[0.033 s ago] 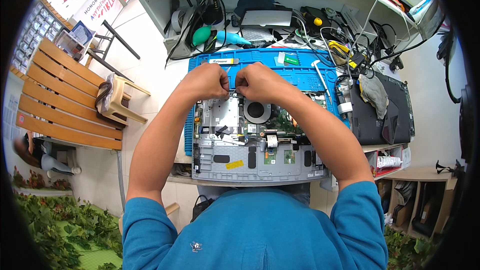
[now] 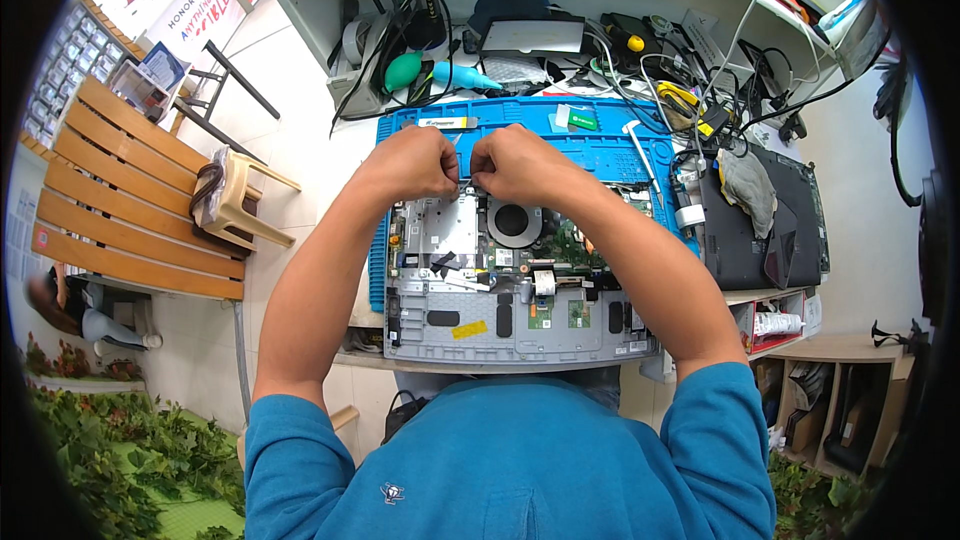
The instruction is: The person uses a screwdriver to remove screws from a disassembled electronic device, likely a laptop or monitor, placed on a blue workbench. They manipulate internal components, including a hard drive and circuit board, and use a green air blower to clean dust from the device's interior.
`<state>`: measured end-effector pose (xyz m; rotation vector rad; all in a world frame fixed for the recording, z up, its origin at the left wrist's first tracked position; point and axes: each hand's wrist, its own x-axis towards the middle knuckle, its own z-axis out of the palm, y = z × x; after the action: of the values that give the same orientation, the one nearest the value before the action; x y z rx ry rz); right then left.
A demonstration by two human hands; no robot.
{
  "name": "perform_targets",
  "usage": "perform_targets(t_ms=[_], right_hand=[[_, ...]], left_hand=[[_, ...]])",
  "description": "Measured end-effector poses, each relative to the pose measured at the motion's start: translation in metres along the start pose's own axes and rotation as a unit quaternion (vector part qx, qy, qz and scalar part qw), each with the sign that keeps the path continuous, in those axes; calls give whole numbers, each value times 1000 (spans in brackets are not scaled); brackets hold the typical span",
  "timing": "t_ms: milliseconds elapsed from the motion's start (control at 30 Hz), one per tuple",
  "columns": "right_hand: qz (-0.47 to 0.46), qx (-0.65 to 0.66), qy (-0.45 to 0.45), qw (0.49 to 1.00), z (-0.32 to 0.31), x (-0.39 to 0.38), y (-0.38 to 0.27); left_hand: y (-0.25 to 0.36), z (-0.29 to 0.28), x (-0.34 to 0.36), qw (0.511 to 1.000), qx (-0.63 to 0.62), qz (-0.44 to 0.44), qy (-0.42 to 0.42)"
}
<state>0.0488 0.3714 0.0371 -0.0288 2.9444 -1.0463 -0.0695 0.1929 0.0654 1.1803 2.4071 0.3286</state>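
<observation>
An opened grey laptop base (image 2: 430, 345) lies in front of me on a blue work mat (image 2: 520, 112). Its round cooling fan (image 2: 515, 223), circuit boards and a silver metal plate (image 2: 440, 230) are exposed. My left hand (image 2: 420, 162) is closed in a pinch at the laptop's far edge, above the plate. Close beside it my right hand (image 2: 515, 160) is closed too, fingertips down near the same edge, left of the fan. Whatever the fingers hold is too small or hidden to make out. Black strips (image 2: 444, 262) lie below the plate.
On the mat's right lies a slim white tool (image 2: 642, 150). A dark laptop (image 2: 735, 240) with a grey cloth (image 2: 748, 190) on it is further right. Behind the mat are a green blower bulb (image 2: 404, 70), a blue bottle (image 2: 465, 75) and tangled cables. A wooden bench (image 2: 140, 200) stands left.
</observation>
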Motion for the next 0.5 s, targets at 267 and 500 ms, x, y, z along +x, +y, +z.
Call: perform_targets(t_ms=[267, 500], right_hand=[[44, 43, -11, 998, -3, 9, 4], [39, 56, -11, 998, -4, 9, 5]], left_hand=[[-6, 4, 2, 999, -36, 19, 1], [-1, 5, -1, 999, -55, 0, 4]])
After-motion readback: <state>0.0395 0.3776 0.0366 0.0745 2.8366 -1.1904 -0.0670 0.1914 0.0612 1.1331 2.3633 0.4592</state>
